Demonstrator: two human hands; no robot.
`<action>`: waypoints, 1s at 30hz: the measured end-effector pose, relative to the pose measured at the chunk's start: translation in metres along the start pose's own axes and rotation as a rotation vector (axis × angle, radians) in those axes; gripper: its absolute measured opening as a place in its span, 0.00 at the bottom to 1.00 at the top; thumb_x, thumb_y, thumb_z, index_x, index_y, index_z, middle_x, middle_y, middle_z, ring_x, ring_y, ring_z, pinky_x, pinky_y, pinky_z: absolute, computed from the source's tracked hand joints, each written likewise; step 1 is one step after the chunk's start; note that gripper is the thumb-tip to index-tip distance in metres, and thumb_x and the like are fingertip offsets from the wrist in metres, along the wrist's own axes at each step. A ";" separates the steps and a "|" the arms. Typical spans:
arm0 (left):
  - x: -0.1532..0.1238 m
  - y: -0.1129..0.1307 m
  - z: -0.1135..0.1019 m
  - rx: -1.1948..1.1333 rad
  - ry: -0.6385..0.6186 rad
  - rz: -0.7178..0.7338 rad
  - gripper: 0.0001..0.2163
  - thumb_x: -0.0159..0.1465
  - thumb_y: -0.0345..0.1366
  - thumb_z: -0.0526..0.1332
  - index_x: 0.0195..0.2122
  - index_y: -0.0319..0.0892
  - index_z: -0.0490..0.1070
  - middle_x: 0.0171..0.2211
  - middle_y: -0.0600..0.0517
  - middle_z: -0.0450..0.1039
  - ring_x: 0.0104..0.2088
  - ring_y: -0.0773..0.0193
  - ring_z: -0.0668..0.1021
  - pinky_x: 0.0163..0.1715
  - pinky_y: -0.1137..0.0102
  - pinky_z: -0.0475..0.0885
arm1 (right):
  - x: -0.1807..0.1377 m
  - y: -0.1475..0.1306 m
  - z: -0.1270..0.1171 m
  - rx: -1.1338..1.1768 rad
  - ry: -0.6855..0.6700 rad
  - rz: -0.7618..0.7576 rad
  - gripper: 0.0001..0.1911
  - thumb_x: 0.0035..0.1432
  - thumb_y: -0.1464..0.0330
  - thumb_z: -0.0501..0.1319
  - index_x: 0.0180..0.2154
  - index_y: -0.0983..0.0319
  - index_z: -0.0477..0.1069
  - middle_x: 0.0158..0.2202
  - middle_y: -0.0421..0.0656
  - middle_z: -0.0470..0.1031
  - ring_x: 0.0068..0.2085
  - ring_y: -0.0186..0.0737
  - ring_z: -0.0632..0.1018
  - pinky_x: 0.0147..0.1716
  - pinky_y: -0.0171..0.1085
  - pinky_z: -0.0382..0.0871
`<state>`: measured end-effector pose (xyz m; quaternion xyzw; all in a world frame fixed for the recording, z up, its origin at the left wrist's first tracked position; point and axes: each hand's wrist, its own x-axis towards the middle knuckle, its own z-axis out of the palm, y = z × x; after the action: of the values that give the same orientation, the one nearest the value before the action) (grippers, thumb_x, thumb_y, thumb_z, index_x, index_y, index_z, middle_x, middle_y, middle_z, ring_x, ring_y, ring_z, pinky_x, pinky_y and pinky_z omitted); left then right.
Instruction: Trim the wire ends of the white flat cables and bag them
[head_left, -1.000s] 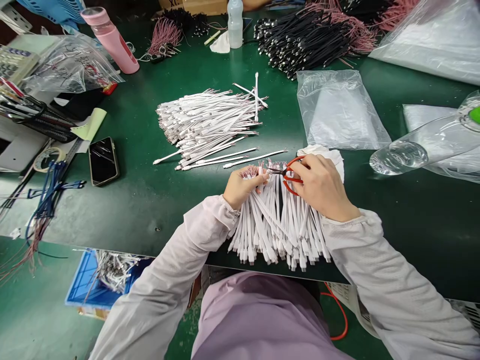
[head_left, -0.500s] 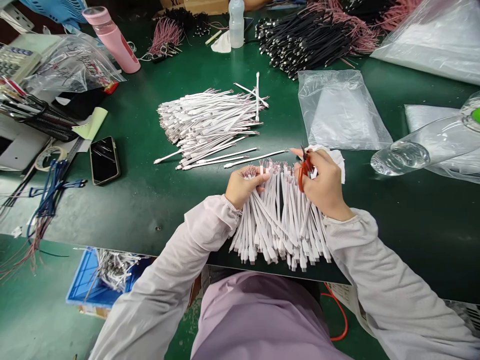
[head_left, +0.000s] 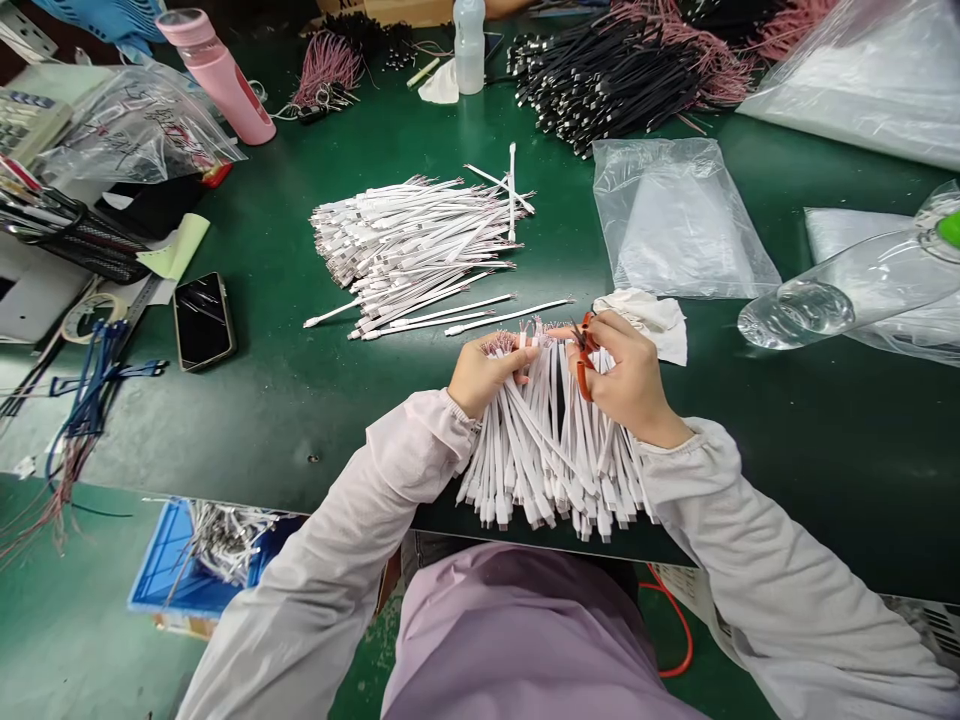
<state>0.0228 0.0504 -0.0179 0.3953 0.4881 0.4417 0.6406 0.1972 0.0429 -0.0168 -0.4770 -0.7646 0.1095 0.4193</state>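
Note:
Many short white cables [head_left: 555,440] lie fanned out at the table's front edge, connectors toward me and stripped wire ends pointing away. My left hand [head_left: 487,372] is closed around the wire ends of some cables at the left of this fan. In my right hand [head_left: 626,380] is a pair of small scissors or snips with orange handles [head_left: 584,375], its dark blades pointing toward the wire ends beside my left fingers. The right index finger reaches left along the wire ends. Whether the blades touch a wire I cannot tell.
A heap of white cables [head_left: 412,245] lies beyond my hands. A clear plastic bag [head_left: 682,225], white cloth [head_left: 652,325] and tilted water bottle [head_left: 817,290] are at right. A phone [head_left: 204,320] and pink bottle [head_left: 221,80] are at left. Below stands a blue bin [head_left: 154,565].
My right hand has moved left with the orange-handled tool, closer to my left hand, uncovering more of the white cloth. My left hand stays on the cables.

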 end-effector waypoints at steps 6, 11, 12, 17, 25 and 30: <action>0.003 -0.004 -0.004 -0.086 -0.089 -0.015 0.16 0.49 0.43 0.73 0.26 0.37 0.70 0.21 0.57 0.69 0.18 0.75 0.71 0.21 0.76 0.68 | -0.001 0.005 0.003 -0.100 0.055 -0.031 0.12 0.56 0.75 0.55 0.39 0.61 0.74 0.32 0.45 0.70 0.34 0.44 0.73 0.35 0.41 0.68; 0.005 -0.001 -0.008 -0.208 -0.208 -0.099 0.17 0.52 0.44 0.72 0.22 0.37 0.68 0.21 0.56 0.68 0.17 0.76 0.69 0.19 0.77 0.65 | -0.004 0.017 0.005 -0.397 0.071 -0.067 0.12 0.59 0.76 0.53 0.38 0.62 0.74 0.35 0.49 0.71 0.41 0.50 0.73 0.41 0.45 0.68; 0.005 0.000 -0.009 -0.233 -0.213 -0.135 0.17 0.52 0.44 0.72 0.22 0.37 0.68 0.21 0.56 0.68 0.17 0.76 0.68 0.19 0.77 0.64 | -0.005 0.018 0.005 -0.433 0.060 -0.061 0.13 0.59 0.76 0.53 0.39 0.62 0.74 0.35 0.49 0.71 0.41 0.51 0.73 0.40 0.46 0.67; 0.006 0.002 -0.009 -0.324 -0.198 -0.251 0.15 0.52 0.40 0.73 0.25 0.36 0.70 0.20 0.57 0.67 0.16 0.76 0.68 0.16 0.76 0.63 | -0.005 0.020 0.005 -0.511 0.034 -0.076 0.15 0.59 0.77 0.52 0.41 0.60 0.74 0.34 0.48 0.70 0.40 0.51 0.71 0.38 0.46 0.65; 0.005 0.002 -0.011 -0.332 -0.213 -0.269 0.15 0.52 0.40 0.73 0.25 0.35 0.71 0.21 0.56 0.67 0.16 0.76 0.68 0.16 0.77 0.63 | -0.005 0.020 0.008 -0.596 0.077 -0.118 0.15 0.61 0.75 0.53 0.45 0.60 0.75 0.32 0.48 0.71 0.37 0.50 0.72 0.35 0.44 0.63; 0.005 0.002 -0.010 -0.323 -0.205 -0.285 0.14 0.54 0.39 0.72 0.23 0.35 0.70 0.20 0.56 0.67 0.15 0.77 0.67 0.16 0.78 0.64 | -0.005 0.021 0.010 -0.611 0.096 -0.094 0.13 0.63 0.72 0.53 0.42 0.61 0.77 0.29 0.47 0.72 0.33 0.47 0.73 0.31 0.42 0.61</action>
<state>0.0132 0.0565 -0.0191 0.2575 0.3945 0.3767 0.7976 0.2046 0.0524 -0.0374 -0.5499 -0.7625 -0.1676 0.2968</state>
